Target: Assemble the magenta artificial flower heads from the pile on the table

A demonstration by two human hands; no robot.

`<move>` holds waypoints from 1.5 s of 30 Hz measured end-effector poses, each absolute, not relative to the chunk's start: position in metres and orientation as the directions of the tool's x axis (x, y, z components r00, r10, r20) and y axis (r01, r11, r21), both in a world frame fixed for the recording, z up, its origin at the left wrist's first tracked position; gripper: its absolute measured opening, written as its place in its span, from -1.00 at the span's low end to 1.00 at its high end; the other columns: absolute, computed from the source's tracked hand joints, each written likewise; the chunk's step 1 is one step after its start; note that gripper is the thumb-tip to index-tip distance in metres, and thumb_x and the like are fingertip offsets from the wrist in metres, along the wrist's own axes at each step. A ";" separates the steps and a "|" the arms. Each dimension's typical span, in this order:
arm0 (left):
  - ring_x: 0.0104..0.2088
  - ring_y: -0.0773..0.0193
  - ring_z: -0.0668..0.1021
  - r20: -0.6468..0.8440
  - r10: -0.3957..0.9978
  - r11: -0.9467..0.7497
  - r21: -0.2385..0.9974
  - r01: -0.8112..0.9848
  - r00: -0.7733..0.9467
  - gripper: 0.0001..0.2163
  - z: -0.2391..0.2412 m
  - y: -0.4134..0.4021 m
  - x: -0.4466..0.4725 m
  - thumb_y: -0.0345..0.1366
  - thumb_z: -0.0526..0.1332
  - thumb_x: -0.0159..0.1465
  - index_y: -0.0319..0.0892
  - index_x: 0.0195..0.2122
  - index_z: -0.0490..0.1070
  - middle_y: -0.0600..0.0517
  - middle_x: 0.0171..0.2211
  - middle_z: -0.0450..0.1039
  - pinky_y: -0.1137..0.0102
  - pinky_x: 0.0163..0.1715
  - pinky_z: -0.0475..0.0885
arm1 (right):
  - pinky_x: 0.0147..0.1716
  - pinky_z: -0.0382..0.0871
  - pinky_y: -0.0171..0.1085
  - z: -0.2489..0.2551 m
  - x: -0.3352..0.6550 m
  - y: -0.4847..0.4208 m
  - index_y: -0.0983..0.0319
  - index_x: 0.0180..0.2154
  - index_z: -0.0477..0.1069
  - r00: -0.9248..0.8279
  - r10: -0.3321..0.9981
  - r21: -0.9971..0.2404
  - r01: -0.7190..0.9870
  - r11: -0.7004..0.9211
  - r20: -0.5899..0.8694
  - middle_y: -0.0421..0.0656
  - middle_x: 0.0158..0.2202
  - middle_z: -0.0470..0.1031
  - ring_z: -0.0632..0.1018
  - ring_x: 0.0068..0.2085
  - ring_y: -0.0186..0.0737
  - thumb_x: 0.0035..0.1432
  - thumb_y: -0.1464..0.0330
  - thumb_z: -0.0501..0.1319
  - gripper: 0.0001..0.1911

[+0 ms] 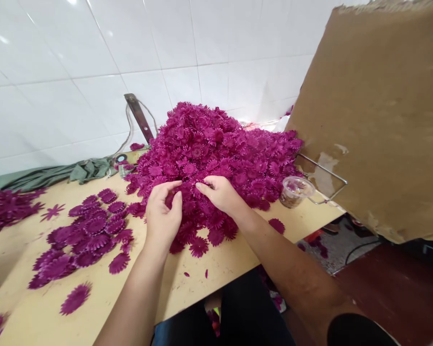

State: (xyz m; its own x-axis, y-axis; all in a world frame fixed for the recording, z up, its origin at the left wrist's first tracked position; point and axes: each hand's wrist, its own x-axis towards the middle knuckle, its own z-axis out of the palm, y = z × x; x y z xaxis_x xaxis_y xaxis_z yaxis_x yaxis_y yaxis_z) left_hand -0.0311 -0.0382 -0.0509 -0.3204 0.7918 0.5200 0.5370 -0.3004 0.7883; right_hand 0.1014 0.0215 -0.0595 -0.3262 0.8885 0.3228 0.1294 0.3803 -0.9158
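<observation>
A large heap of magenta artificial flower pieces point(202, 144), with fringed round petals, rises in front of me. Over its near side is my left hand point(161, 211), thumb and forefinger apart in a curve, with nothing visible between them. My right hand point(219, 193) faces it a short way to the right, its thumb and forefinger brought together at the heap. What lies between those fingertips blends into the magenta behind and cannot be made out. Left of my left forearm, a smaller pile of flower pieces point(90, 230) rests on the yellowish table point(187, 298).
A clear plastic cup point(296, 191) stands right of the heap, near a bent wire frame point(334, 185). A big cardboard sheet point(375, 110) leans at the right. Green cloth point(57, 172) and an upright metal bar point(140, 117) are by the tiled wall point(101, 43). More petals point(10, 209) lie far left.
</observation>
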 end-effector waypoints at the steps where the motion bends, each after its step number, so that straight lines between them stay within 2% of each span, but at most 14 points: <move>1: -0.22 0.21 0.45 0.532 0.797 -0.328 0.779 0.535 -0.286 -0.85 -0.049 -0.040 -0.026 -0.36 0.21 0.06 -0.11 -0.33 0.49 0.01 -0.31 0.43 0.39 -0.13 0.29 | -0.55 0.03 -0.35 -0.061 0.099 0.022 0.24 -0.68 0.12 -0.315 0.893 -0.906 0.173 0.386 0.320 -0.33 -0.68 0.08 0.15 -0.57 -0.44 0.02 0.28 0.13 -0.67; 4: -0.30 0.23 0.48 0.482 0.842 -0.324 0.809 0.490 -0.240 -0.85 -0.048 -0.040 -0.015 -0.29 0.25 0.05 -0.13 -0.33 0.50 0.02 -0.34 0.48 0.38 -0.19 0.34 | -0.57 -0.06 -0.34 -0.066 0.095 0.024 0.23 -0.71 0.05 -0.283 0.912 -0.899 0.239 0.366 0.295 -0.34 -0.70 0.00 0.09 -0.59 -0.46 0.01 0.19 0.14 -0.58; 10: -0.43 0.29 0.48 0.370 0.879 -0.202 0.861 0.468 -0.302 -0.92 -0.053 -0.029 -0.015 -0.30 0.23 0.00 -0.16 -0.48 0.48 0.07 -0.48 0.50 0.38 -0.29 0.34 | -0.57 -0.02 -0.35 -0.068 0.098 0.020 0.22 -0.65 0.04 -0.326 0.903 -0.941 0.096 0.325 0.279 -0.33 -0.65 0.02 0.11 -0.58 -0.46 0.04 0.12 0.05 -0.61; 12: -0.53 0.35 0.42 0.312 0.866 -0.170 0.918 0.358 -0.390 -0.95 -0.053 -0.023 -0.018 -0.32 0.22 -0.03 -0.18 -0.56 0.42 0.12 -0.59 0.43 0.42 -0.39 0.31 | -0.55 0.02 -0.35 -0.065 0.099 0.016 0.22 -0.62 0.07 -0.400 0.864 -0.930 0.070 0.360 0.305 -0.33 -0.62 0.06 0.13 -0.56 -0.45 0.02 0.19 0.08 -0.68; 16: -0.64 0.46 0.31 0.109 0.833 -0.151 0.988 -0.034 -0.543 -0.90 -0.051 -0.013 -0.021 -0.38 0.24 -0.14 -0.20 -0.61 0.30 0.20 -0.69 0.29 0.50 -0.52 0.25 | -0.53 0.03 -0.35 -0.062 0.096 0.012 0.22 -0.60 0.07 -0.423 0.846 -0.909 0.108 0.403 0.324 -0.32 -0.61 0.11 0.15 -0.54 -0.43 0.00 0.28 0.10 -0.74; 20: -0.67 0.47 0.32 -0.009 0.766 -0.140 0.973 -0.182 -0.642 -0.88 -0.047 -0.006 -0.033 -0.36 0.21 -0.09 -0.19 -0.58 0.23 0.20 -0.69 0.26 0.53 -0.61 0.19 | -0.53 -0.01 -0.34 -0.059 0.099 0.013 0.21 -0.63 0.02 -0.345 0.884 -0.891 0.211 0.402 0.317 -0.32 -0.63 0.08 0.14 -0.55 -0.43 0.05 0.29 0.06 -0.70; 22: -0.63 0.44 0.36 -0.015 0.713 -0.149 0.974 -0.172 -0.701 -0.90 -0.046 -0.004 -0.043 -0.35 0.17 -0.04 -0.17 -0.56 0.20 0.19 -0.66 0.27 0.53 -0.61 0.20 | -0.54 -0.03 -0.33 -0.058 0.105 0.014 0.20 -0.64 -0.03 -0.308 0.900 -0.890 0.240 0.388 0.309 -0.33 -0.65 0.02 0.11 -0.56 -0.44 0.07 0.28 0.04 -0.66; 24: -0.54 0.40 0.43 0.064 0.713 -0.158 0.985 -0.071 -0.698 -0.89 -0.048 -0.004 -0.051 -0.40 0.18 -0.07 -0.16 -0.52 0.24 0.17 -0.60 0.33 0.50 -0.52 0.28 | -0.55 -0.06 -0.34 -0.058 0.110 0.015 0.20 -0.65 -0.07 -0.288 0.912 -0.902 0.235 0.363 0.292 -0.34 -0.66 -0.03 0.08 -0.59 -0.46 0.09 0.23 0.04 -0.61; 27: -0.33 0.32 0.48 0.234 0.799 -0.162 0.971 0.177 -0.554 -0.82 -0.055 -0.010 -0.050 -0.42 0.23 -0.11 -0.18 -0.42 0.37 0.06 -0.40 0.43 0.41 -0.25 0.35 | -0.58 -0.06 -0.34 -0.059 0.111 0.017 0.21 -0.68 -0.07 -0.300 0.915 -0.926 0.183 0.331 0.268 -0.35 -0.68 -0.05 0.06 -0.61 -0.49 0.04 0.12 0.09 -0.54; 29: -0.22 0.24 0.47 0.312 0.845 -0.191 0.935 0.299 -0.435 -0.81 -0.058 -0.018 -0.041 -0.32 0.24 -0.05 -0.18 -0.36 0.43 -0.01 -0.26 0.46 0.33 -0.13 0.32 | -0.59 -0.05 -0.35 -0.062 0.107 0.019 0.22 -0.69 -0.02 -0.317 0.911 -0.937 0.142 0.319 0.262 -0.35 -0.69 -0.02 0.07 -0.62 -0.50 -0.01 0.06 0.12 -0.51; 33: -0.25 0.20 0.49 0.300 0.929 -0.223 0.922 0.316 -0.219 -0.75 -0.057 -0.031 -0.021 -0.18 0.26 -0.02 -0.18 -0.34 0.48 -0.02 -0.31 0.51 0.30 -0.14 0.34 | -0.59 -0.03 -0.35 -0.066 0.099 0.024 0.23 -0.68 0.05 -0.371 0.899 -0.957 0.077 0.279 0.233 -0.35 -0.69 0.00 0.09 -0.61 -0.49 -0.05 -0.04 0.10 -0.49; 37: -0.42 0.29 0.47 0.212 0.936 -0.178 0.974 0.141 -0.282 -0.78 -0.056 -0.030 -0.017 -0.17 0.31 -0.12 -0.20 -0.49 0.48 0.05 -0.50 0.50 0.37 -0.29 0.35 | -0.57 0.02 -0.35 -0.064 0.098 0.021 0.23 -0.65 0.07 -0.440 0.854 -0.948 0.019 0.317 0.277 -0.33 -0.65 0.02 0.13 -0.58 -0.47 0.00 -0.01 0.04 -0.52; 42: -0.56 0.41 0.36 -0.011 0.887 -0.108 0.967 -0.229 -0.462 -0.72 -0.059 -0.020 -0.020 -0.21 0.39 -0.36 -0.21 -0.62 0.41 0.15 -0.65 0.39 0.45 -0.43 0.28 | -0.52 0.06 -0.35 -0.057 0.097 0.010 0.23 -0.61 0.09 -0.501 0.796 -0.901 0.072 0.429 0.339 -0.31 -0.61 0.08 0.16 -0.53 -0.44 0.07 0.20 0.04 -0.68; 45: -0.57 0.44 0.33 -0.029 0.885 -0.120 0.949 -0.290 -0.464 -0.68 -0.055 -0.021 -0.017 -0.17 0.41 -0.38 -0.21 -0.63 0.39 0.18 -0.67 0.34 0.47 -0.44 0.27 | -0.52 0.04 -0.35 -0.055 0.095 0.010 0.22 -0.63 0.05 -0.468 0.806 -0.883 0.104 0.457 0.362 -0.32 -0.62 0.06 0.15 -0.54 -0.44 0.08 0.27 0.03 -0.69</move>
State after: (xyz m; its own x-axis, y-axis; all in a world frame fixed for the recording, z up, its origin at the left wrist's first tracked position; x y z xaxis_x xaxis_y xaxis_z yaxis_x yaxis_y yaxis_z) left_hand -0.0168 -0.0211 -0.0546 -0.4643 0.8852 -0.0295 -0.2899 -0.1204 0.9495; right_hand 0.0950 0.0095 -0.0554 -0.4680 0.8061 0.3622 0.1040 0.4573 -0.8832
